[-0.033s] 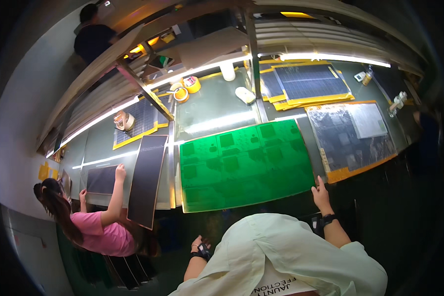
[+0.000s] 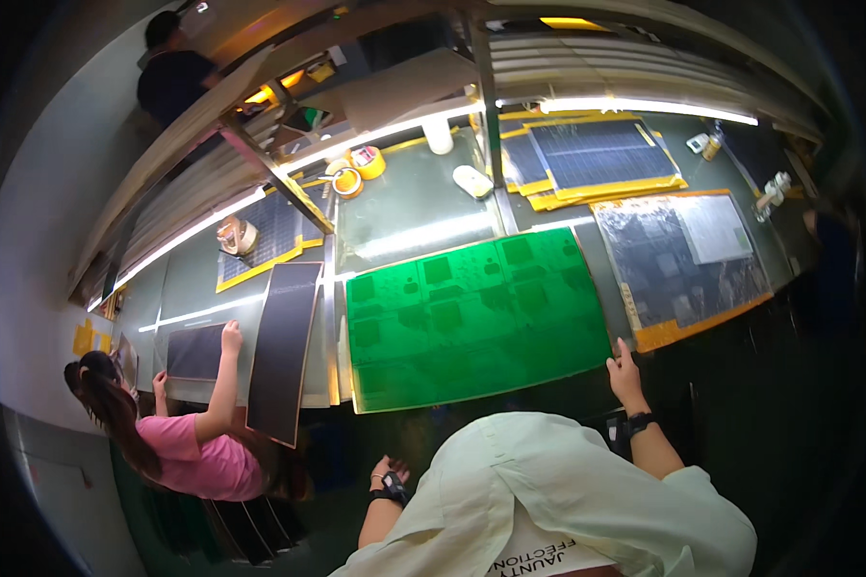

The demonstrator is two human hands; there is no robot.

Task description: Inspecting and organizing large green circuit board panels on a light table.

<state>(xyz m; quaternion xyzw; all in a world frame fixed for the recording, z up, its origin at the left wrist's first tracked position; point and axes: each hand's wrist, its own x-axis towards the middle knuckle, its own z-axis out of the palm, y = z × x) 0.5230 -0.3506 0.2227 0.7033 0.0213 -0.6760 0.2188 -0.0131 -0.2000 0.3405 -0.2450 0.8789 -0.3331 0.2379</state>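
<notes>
A large green circuit board panel (image 2: 476, 327) with a thin pale rim lies on the table in front of me. Patterns of squares and dots show on its surface. At its lower right corner is my right hand (image 2: 626, 375), index finger stretched upward and thumb at the panel's edge; it looks open, and I cannot tell how firmly it touches. My left hand (image 2: 391, 472) hangs low beside my body, apart from the panel, with its fingers loosely spread and nothing visible in them. Both wrists wear dark bands.
To the right lies a clear-covered sheet (image 2: 683, 274) with orange edging; behind it are dark gridded sheets (image 2: 601, 159) edged in yellow. Tape rolls (image 2: 348, 183) and a white device (image 2: 473, 182) sit farther back. At left, a co-worker in pink (image 2: 197, 452) handles a dark panel (image 2: 194, 352) near another dark panel (image 2: 284, 351).
</notes>
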